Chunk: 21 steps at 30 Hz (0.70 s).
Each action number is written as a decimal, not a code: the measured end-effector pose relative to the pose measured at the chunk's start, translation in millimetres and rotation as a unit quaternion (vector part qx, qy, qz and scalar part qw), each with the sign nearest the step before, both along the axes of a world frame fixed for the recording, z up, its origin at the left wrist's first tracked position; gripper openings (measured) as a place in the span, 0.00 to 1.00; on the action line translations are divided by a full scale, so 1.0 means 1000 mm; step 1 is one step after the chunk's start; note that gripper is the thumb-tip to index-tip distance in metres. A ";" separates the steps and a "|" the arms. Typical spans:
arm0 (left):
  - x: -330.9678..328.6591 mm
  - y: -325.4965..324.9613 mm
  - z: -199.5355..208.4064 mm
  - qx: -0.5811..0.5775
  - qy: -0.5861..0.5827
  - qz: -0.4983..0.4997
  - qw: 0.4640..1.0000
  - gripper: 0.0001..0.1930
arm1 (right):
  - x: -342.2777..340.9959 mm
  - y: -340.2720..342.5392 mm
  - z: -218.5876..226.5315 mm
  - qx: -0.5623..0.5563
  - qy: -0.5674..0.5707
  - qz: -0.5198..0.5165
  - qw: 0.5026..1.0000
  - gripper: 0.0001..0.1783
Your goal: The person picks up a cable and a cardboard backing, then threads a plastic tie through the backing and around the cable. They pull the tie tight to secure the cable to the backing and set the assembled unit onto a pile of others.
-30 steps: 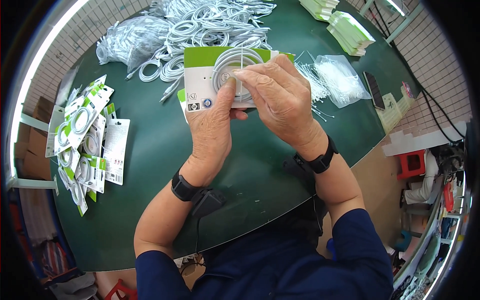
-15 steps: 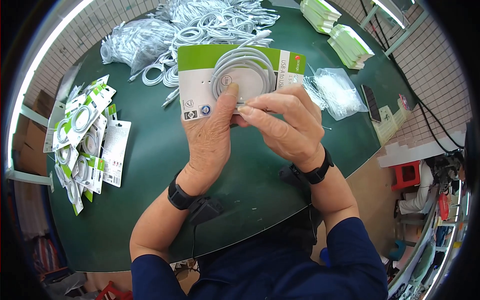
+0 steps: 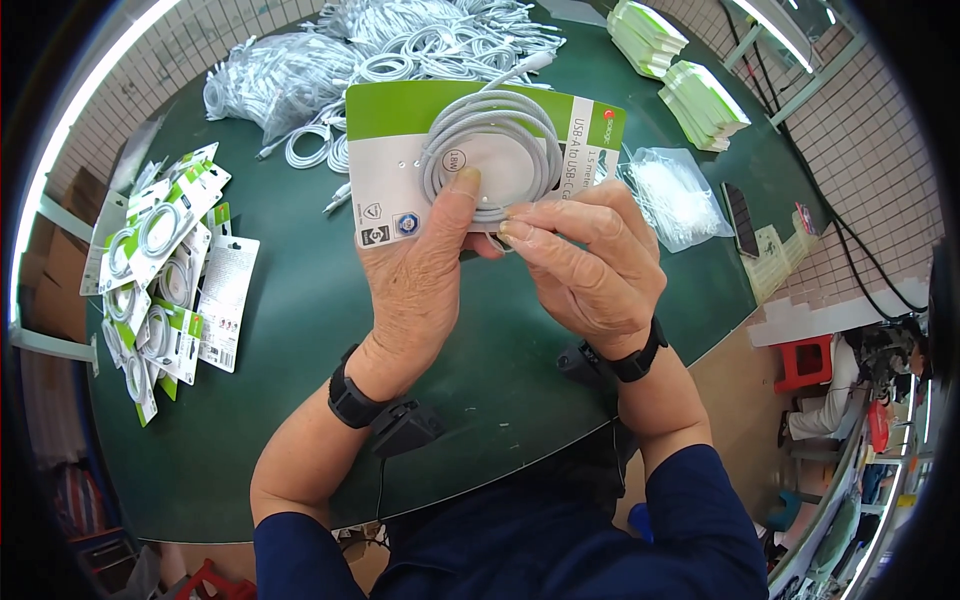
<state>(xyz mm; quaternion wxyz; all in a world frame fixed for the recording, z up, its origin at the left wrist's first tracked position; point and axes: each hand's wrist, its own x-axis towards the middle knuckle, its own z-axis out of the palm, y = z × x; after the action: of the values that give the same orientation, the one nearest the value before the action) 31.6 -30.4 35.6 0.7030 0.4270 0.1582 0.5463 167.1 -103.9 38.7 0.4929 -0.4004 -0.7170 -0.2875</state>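
Note:
My left hand (image 3: 415, 275) grips a green and white backing card (image 3: 380, 165) from below, its thumb pressed on the front over the lower part of a coiled grey-white cable (image 3: 546, 165). The coil lies against the card, and one cable end sticks out above the card's top edge. My right hand (image 3: 595, 270) is closed in a pinch, thumb and forefinger together at the coil's lower edge, near the card's bottom. What sits between those fingertips is too small to make out. Some left fingers are hidden behind the card.
Loose coiled cables (image 3: 430, 50) and a clear bag of cables (image 3: 280, 85) lie at the far side. Carded cables (image 3: 160, 230) are heaped at left. At right are stacked cards (image 3: 703, 105), a bag of thin white ties (image 3: 675, 200) and a phone (image 3: 739, 218).
The card and coil have come slightly larger in view and shifted a little right. My right hand's pinch has moved slightly right and down along the coil's lower edge.

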 end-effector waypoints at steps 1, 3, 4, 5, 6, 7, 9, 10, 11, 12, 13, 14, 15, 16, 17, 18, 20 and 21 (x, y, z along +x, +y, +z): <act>0.000 0.000 0.000 0.001 0.000 -0.001 1.000 0.15 | 0.000 0.000 0.000 0.000 -0.001 0.000 1.000 0.21; 0.000 0.000 -0.001 0.001 -0.002 0.000 1.000 0.15 | 0.000 -0.001 0.000 -0.007 -0.001 0.001 1.000 0.21; 0.000 0.000 -0.001 0.002 -0.003 0.000 1.000 0.15 | 0.000 -0.002 0.000 -0.010 -0.001 0.002 1.000 0.20; 0.000 0.000 -0.001 0.003 -0.004 0.001 1.000 0.15 | 0.000 -0.002 0.000 -0.010 -0.002 0.002 1.000 0.20; 0.000 0.000 -0.001 0.003 -0.005 0.002 1.000 0.15 | 0.000 -0.002 0.000 -0.009 0.001 0.007 1.000 0.20; 0.000 0.000 -0.001 0.006 -0.008 0.001 1.000 0.15 | 0.000 -0.001 0.000 -0.008 0.003 0.011 1.000 0.20; 0.000 0.000 0.000 0.011 -0.013 0.000 1.000 0.15 | 0.000 0.000 0.001 -0.007 0.005 0.016 1.000 0.19; -0.001 0.000 -0.001 0.011 -0.014 0.001 1.000 0.15 | 0.000 0.001 0.001 0.002 0.000 0.014 1.000 0.20; -0.001 0.000 -0.001 0.012 -0.011 0.000 1.000 0.15 | 0.000 0.002 0.002 0.010 -0.005 0.011 1.000 0.20; -0.001 0.000 -0.002 0.013 -0.008 0.000 1.000 0.15 | 0.000 0.002 0.002 0.019 -0.010 0.008 1.000 0.21; -0.001 0.001 -0.002 0.013 -0.004 0.000 1.000 0.15 | 0.000 0.002 0.002 0.019 -0.010 0.008 1.000 0.21; -0.001 0.001 -0.002 0.013 -0.005 0.001 1.000 0.15 | -0.001 0.001 0.001 0.011 -0.005 0.008 1.000 0.20; -0.001 0.001 -0.002 0.013 -0.006 0.000 1.000 0.15 | -0.002 0.000 0.001 0.003 0.001 0.009 1.000 0.19; -0.001 0.002 -0.002 0.013 -0.007 -0.001 1.000 0.15 | -0.002 -0.001 0.000 -0.004 0.007 0.008 1.000 0.18; -0.001 0.002 -0.001 0.013 -0.008 -0.002 1.000 0.15 | -0.002 0.000 0.000 -0.004 0.007 0.008 1.000 0.18; -0.001 0.001 -0.001 0.013 -0.008 -0.003 1.000 0.15 | -0.001 0.000 0.000 -0.003 0.008 0.008 1.000 0.18; 0.000 -0.001 0.000 0.006 -0.002 0.000 1.000 0.15 | -0.001 0.001 0.000 -0.001 0.012 0.009 1.000 0.17; 0.000 -0.001 0.000 0.003 0.002 0.002 1.000 0.15 | -0.001 0.001 0.000 -0.001 0.013 0.009 1.000 0.17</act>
<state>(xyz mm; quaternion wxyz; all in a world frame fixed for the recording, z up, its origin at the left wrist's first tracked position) 31.9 -31.5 35.8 0.7003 0.4299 0.1587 0.5473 166.0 -102.8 38.3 0.5043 -0.3979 -0.7145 -0.2772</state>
